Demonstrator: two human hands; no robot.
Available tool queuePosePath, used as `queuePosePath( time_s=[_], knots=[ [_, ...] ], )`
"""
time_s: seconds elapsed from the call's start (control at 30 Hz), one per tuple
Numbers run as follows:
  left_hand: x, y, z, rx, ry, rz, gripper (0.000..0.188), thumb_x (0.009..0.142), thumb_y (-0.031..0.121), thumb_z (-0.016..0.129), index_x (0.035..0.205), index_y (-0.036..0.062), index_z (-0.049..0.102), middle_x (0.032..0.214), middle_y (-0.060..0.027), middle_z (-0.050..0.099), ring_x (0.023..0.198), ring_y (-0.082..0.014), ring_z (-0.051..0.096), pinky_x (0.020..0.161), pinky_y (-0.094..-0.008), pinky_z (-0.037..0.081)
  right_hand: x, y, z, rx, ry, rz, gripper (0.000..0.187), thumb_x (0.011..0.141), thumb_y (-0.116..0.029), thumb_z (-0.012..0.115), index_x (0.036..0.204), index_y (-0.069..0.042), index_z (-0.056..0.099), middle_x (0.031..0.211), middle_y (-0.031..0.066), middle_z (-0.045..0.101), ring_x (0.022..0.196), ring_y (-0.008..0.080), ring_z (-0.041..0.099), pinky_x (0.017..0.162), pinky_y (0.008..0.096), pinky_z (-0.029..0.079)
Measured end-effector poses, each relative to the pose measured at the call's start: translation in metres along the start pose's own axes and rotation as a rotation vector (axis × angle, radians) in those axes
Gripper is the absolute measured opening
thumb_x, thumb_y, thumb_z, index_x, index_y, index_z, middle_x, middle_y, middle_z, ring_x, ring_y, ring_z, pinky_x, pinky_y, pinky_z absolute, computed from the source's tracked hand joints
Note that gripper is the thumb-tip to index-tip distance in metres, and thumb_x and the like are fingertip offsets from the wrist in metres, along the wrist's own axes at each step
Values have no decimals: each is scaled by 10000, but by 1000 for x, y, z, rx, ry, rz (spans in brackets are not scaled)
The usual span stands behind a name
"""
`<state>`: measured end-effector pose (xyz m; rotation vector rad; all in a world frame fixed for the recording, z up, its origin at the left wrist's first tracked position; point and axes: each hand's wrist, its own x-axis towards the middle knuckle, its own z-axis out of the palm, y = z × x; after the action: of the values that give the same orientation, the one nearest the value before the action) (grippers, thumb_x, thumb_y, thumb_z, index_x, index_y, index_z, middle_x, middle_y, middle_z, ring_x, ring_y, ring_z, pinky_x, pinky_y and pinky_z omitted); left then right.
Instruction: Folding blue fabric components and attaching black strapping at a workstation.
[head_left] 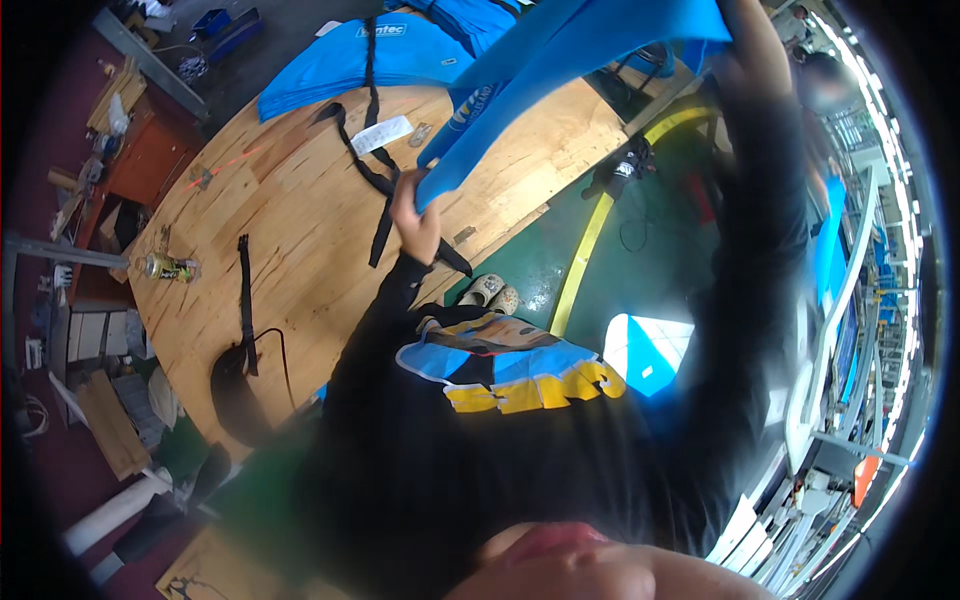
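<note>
Head view gives me a blue cloth (590,65) lifted above the desk (310,240), running slantwise from low near the middle up to the top edge. To handle it well, I judge that the pull should stay even between both ends, so the fabric lies flat rather than roping into a narrow fold at the lower end. I would also keep the loose edges clear of the straps, which could snag, and avoid tugging hard where the cloth gathers.

It looks thin, smooth and supple, bright blue, broad toward the top and bunched below, with a small white-and-yellow print on one fold. I cannot tell whether its upper part joins anything else.

The left hand (415,222) is closed around the lower, gathered end. The right hand (745,45) is raised at the opposite end; its fingers are blurred and cut off, so I cannot tell how it grips.

Beyond the cloth, I see a blue bundle (315,68) at the desk's far end, black straps (378,180) with a white label (381,135), a can (170,267) and a black pouch (237,392).
</note>
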<state>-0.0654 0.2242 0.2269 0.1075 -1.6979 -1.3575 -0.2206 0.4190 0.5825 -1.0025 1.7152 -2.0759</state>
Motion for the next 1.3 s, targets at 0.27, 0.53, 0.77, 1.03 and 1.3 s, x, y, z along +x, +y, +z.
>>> queuePosePath(
  time_s=[0.27, 0.53, 0.77, 1.03, 1.3],
  knots=[
    [-29, -5, -160, 281, -144, -246, 281, 849, -108, 488, 1079, -17, 623, 933, -75, 653, 807, -135, 594, 762, -265, 477, 24, 192, -83, -663, -357, 234, 179, 930, -94, 652, 1104, -66, 682, 1137, 23, 664, 1052, 126, 605, 929, 277, 484],
    [16, -3, -241, 380, -31, -531, 343, 818, -115, 499, 1115, -7, 633, 1006, -95, 665, 923, -175, 614, 844, -289, 469, 48, 332, -5, -140, -164, 571, 283, 895, -93, 709, 1173, -76, 658, 1094, 71, 655, 1007, 134, 615, 866, 283, 518],
    [13, 23, -272, 551, -99, -247, 308, 807, -119, 537, 1074, -9, 643, 1015, -103, 653, 948, -211, 621, 840, -300, 470, 46, 343, -10, -28, -192, 383, 249, 920, -94, 682, 1168, -85, 656, 1112, 66, 653, 997, 123, 600, 862, 257, 498],
    [-119, -42, -233, 367, -243, -693, 382, 855, -13, 638, 1232, 22, 593, 1146, -100, 638, 1080, -212, 607, 935, -319, 465, -91, 483, -60, -685, -216, 423, 373, 819, -170, 770, 1159, -78, 646, 1024, 93, 706, 960, 208, 663, 879, 339, 509],
    [-167, -56, -242, 123, -37, -996, 622, 867, 35, 692, 1424, 24, 416, 1179, -137, 617, 1059, -184, 618, 902, -301, 495, -119, 494, -83, -1000, -194, 539, 438, 778, -251, 803, 1171, -147, 638, 981, 141, 704, 913, 281, 681, 817, 386, 535]
  ],
)
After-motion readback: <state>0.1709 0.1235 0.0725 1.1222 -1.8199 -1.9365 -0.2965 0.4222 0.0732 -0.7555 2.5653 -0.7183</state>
